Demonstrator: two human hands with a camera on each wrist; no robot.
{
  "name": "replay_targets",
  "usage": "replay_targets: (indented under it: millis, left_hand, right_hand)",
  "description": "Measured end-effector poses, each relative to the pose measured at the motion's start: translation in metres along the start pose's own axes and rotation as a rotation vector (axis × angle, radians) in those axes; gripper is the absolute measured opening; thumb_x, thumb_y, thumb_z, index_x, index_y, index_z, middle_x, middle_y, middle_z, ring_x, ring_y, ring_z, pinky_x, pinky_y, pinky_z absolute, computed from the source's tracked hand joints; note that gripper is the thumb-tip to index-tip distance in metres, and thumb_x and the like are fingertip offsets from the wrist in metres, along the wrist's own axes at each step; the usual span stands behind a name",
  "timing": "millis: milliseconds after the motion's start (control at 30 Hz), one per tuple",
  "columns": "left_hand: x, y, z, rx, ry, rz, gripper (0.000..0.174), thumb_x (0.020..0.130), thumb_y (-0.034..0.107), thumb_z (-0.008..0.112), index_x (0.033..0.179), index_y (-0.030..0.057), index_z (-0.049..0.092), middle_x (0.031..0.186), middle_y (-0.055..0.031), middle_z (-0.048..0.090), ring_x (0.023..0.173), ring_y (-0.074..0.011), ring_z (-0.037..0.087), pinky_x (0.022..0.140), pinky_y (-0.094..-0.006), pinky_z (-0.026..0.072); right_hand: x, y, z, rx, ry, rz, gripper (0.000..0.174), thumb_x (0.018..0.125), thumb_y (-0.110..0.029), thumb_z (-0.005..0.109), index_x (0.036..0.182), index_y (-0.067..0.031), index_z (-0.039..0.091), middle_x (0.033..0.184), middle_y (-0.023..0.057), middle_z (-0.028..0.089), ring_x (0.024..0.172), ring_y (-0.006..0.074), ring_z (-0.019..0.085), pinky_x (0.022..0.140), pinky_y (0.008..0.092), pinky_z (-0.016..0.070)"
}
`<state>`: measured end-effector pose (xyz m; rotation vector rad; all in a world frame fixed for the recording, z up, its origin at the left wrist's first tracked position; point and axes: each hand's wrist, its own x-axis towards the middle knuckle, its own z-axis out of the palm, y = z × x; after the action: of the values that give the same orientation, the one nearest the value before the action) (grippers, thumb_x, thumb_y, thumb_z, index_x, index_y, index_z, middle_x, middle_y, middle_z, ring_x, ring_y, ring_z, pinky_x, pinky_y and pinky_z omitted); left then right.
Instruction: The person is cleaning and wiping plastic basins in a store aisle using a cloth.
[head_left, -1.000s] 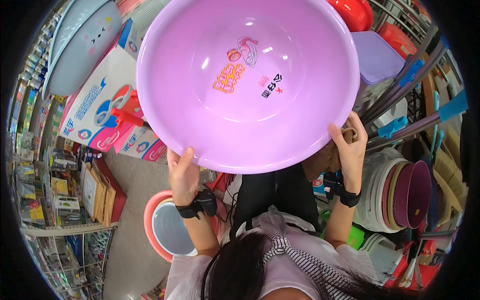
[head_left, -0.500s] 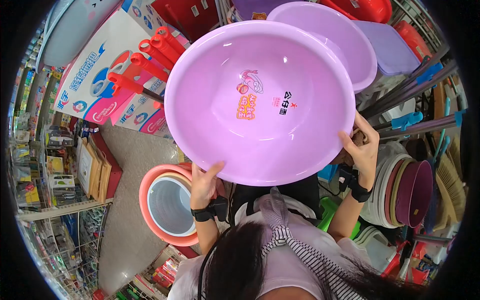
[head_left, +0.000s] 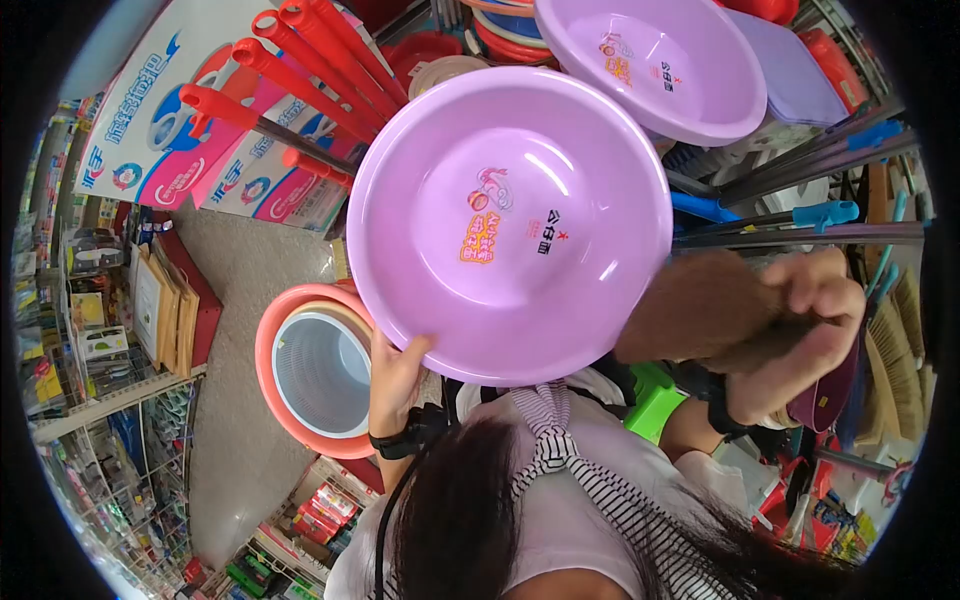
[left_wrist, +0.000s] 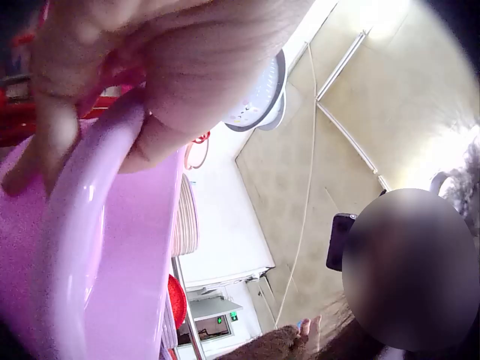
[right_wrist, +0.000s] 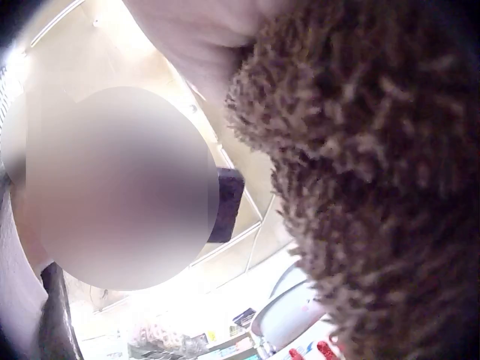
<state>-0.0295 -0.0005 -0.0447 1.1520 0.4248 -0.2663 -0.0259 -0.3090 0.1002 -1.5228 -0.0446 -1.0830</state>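
Observation:
A purple basin (head_left: 510,330) with printed pictures inside is tilted toward the head view. My left hand (head_left: 397,378) grips its lower left rim, thumb on the inside; the left wrist view shows the hand (left_wrist: 172,67) round the rim (left_wrist: 75,225). My right hand (head_left: 800,330) is off the basin and holds a brown fluffy cloth (head_left: 700,305) at the basin's lower right side. In the right wrist view the cloth (right_wrist: 367,187) fills the right side, below part of the hand (right_wrist: 210,37).
Another purple basin (head_left: 690,75) stands behind at the upper right. Red-handled poles (head_left: 310,85) and printed boxes (head_left: 150,110) are at the upper left. Nested baskets (head_left: 320,375) sit on the floor at the left. Metal poles (head_left: 790,180) and brushes (head_left: 895,370) are at the right.
My right hand has left the rim and moved right and down, with the brown cloth now raised in view. The basin has moved lower in the view, and the other purple basin has come into sight behind it.

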Motion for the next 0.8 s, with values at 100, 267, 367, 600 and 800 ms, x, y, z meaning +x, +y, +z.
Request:
replay_targets:
  millis: [100,267,367,600,800]
  left_hand:
    - [0.002,0.001,-0.002,0.061,-0.033,-0.007,0.051,0.081,-0.013,0.057,0.129,-0.0050,0.044,0.116,-0.0113,0.060,0.103,-0.0190,0.062,0.090,-0.0321,0.0514]
    - [0.001,0.018,0.010,0.367,-0.107,0.031,0.045,0.084,-0.007,0.060,0.127,-0.0049,0.048,0.112,-0.0081,0.063,0.102,-0.0153,0.061,0.088,-0.0302,0.0493]
    - [-0.004,0.034,0.029,0.421,-0.131,-0.020,0.043,0.084,-0.004,0.061,0.125,-0.0050,0.050,0.109,-0.0070,0.063,0.100,-0.0137,0.061,0.087,-0.0296,0.0490]
    - [0.005,0.026,0.035,0.497,-0.231,0.140,0.045,0.083,0.000,0.063,0.126,-0.0053,0.051,0.105,-0.0075,0.064,0.095,-0.0130,0.061,0.085,-0.0290,0.0493]
    - [0.007,0.031,0.035,0.539,-0.270,0.117,0.045,0.084,0.002,0.063,0.127,-0.0042,0.051,0.102,-0.0077,0.066,0.091,-0.0118,0.061,0.083,-0.0291,0.0497]
  right_hand:
    - [-0.004,0.004,0.021,0.001,-0.195,0.044,0.041,0.087,-0.040,0.072,0.090,-0.0025,0.057,0.083,0.0112,0.058,0.076,0.0195,0.055,0.070,0.0309,0.0425]
    - [-0.014,0.035,0.060,-0.450,-0.749,0.161,0.017,0.080,-0.008,0.075,0.095,-0.0048,0.067,0.084,0.0077,0.058,0.064,0.0200,0.058,0.059,0.0307,0.0464]
    - [-0.033,0.066,0.070,-0.629,-0.941,0.057,0.022,0.082,-0.015,0.070,0.103,-0.0073,0.067,0.093,0.0083,0.058,0.090,0.0235,0.061,0.075,0.0344,0.0489]
    - [-0.078,0.120,0.103,-0.598,-1.001,-0.193,0.018,0.078,-0.010,0.064,0.095,-0.0055,0.066,0.088,0.0074,0.061,0.086,0.0253,0.061,0.077,0.0379,0.0478]
    - [-0.096,0.135,0.112,-0.535,-0.972,-0.258,0.018,0.078,-0.011,0.067,0.095,-0.0058,0.070,0.087,0.0056,0.064,0.080,0.0238,0.061,0.070,0.0379,0.0465]
